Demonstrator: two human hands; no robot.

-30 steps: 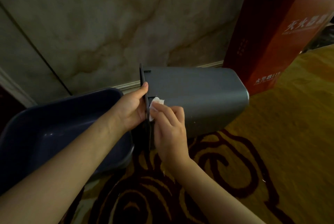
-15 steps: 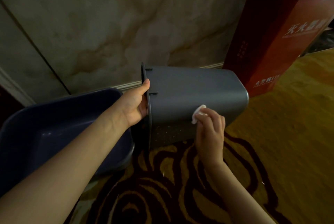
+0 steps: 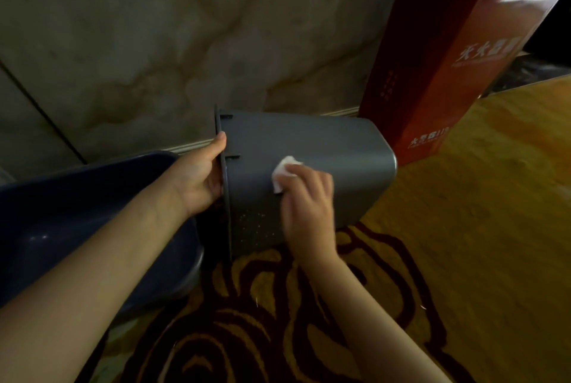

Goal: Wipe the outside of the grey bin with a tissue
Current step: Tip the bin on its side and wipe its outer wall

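The grey bin [image 3: 333,147] lies on its side on the patterned carpet, its open rim facing left and its base pointing right. My left hand [image 3: 200,178] grips the bin's rim, thumb on the outer edge and fingers hidden inside. My right hand [image 3: 309,200] presses a crumpled white tissue [image 3: 282,170] against the bin's near side wall, about midway along it. Small pale specks show on the wall below the tissue.
A dark blue plastic tub [image 3: 92,206] sits on the floor at the left, touching the bin's rim area. A tall red carton [image 3: 448,51] stands against the marble wall [image 3: 185,42] just behind the bin's base. Yellow and dark red carpet [image 3: 479,228] spreads to the right.
My right hand with the tissue swept right along the bin's side from the rim, then came back left to the middle. My left hand has kept its grip on the rim.
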